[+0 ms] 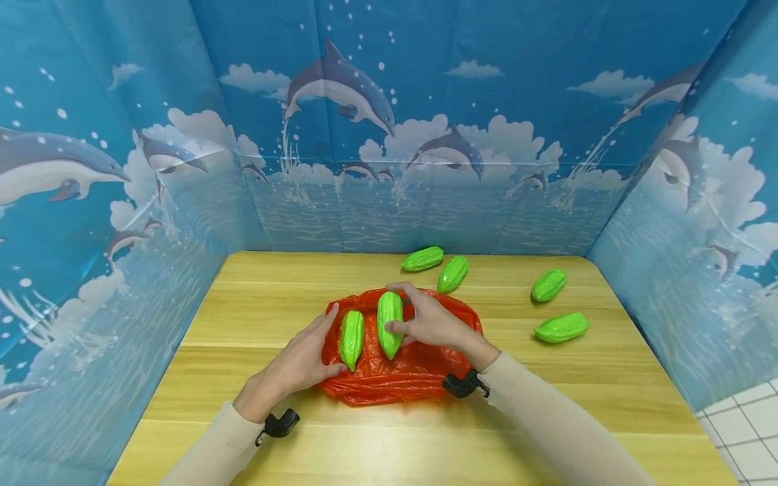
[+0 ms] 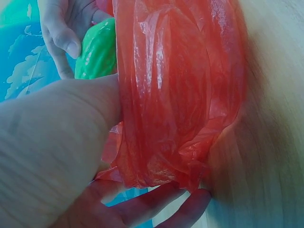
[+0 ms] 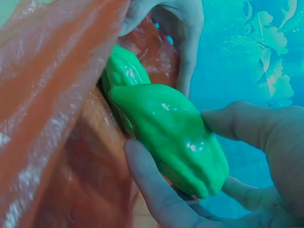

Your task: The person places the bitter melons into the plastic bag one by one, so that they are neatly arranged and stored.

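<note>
A red plastic bag (image 1: 419, 361) lies spread with its mouth up on the table. My left hand (image 1: 298, 361) holds the bag's left side; in the left wrist view its thumb goes inside the rim and its fingers (image 2: 152, 202) stay outside. One green ridged gourd (image 1: 351, 339) lies in the bag beside that hand. My right hand (image 1: 434, 320) grips a second glossy green gourd (image 1: 390, 324) over the bag's opening, thumb on one side and fingers on the other. In the right wrist view, the held gourd (image 3: 171, 137) partly covers the other gourd (image 3: 126, 71).
Two more green gourds, one at the back (image 1: 422, 259) and one just behind the bag (image 1: 453, 273), lie on the wooden table (image 1: 255, 304). Two others, an upper (image 1: 549, 285) and a lower (image 1: 562, 328), lie at the right. A dolphin-printed curtain (image 1: 425, 202) stands around the table.
</note>
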Demonstrator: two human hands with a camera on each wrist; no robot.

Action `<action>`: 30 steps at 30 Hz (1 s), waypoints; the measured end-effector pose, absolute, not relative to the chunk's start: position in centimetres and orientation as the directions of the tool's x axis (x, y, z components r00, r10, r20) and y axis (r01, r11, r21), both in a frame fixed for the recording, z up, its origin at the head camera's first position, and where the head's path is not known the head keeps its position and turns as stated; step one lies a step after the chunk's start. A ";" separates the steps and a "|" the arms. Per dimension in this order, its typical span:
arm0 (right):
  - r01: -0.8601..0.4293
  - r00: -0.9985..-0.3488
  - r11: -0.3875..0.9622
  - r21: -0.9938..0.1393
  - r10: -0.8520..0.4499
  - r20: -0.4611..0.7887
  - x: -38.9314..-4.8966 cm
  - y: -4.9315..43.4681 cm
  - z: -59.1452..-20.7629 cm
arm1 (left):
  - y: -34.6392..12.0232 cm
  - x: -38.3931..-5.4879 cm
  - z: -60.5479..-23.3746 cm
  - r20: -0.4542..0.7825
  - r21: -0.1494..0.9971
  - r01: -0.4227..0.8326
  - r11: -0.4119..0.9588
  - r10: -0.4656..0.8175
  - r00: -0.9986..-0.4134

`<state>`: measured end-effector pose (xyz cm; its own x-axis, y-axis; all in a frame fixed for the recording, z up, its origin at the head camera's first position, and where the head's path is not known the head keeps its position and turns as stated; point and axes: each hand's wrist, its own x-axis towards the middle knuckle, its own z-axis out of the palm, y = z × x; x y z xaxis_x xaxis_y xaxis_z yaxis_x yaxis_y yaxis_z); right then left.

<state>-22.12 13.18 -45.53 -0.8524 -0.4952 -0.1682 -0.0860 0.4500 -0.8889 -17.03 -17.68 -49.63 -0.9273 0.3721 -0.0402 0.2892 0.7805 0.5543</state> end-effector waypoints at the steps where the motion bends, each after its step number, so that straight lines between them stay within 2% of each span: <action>1: -0.088 -0.851 0.462 -0.883 -0.496 -0.174 -22.1 13.1 -45.6 | -17.7 -17.0 -49.6 -0.039 0.555 0.289 0.780 0.372 -0.927; 13: -0.037 -0.847 0.551 -0.834 -0.460 -0.266 -22.1 11.3 -46.2 | -17.7 -17.0 -49.6 -0.033 0.560 0.302 0.772 0.385 -0.922; 30: -0.008 -0.846 0.614 -0.789 -0.425 -0.322 -22.4 10.1 -46.5 | -17.7 -17.2 -49.7 -0.043 0.553 0.297 0.778 0.383 -0.923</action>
<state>-22.38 10.09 -46.52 -0.8457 -0.4254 -0.3222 -0.0083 0.6141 -0.7892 -17.17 -17.72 -49.65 -0.9229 0.3826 -0.0430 0.2968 0.7784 0.5532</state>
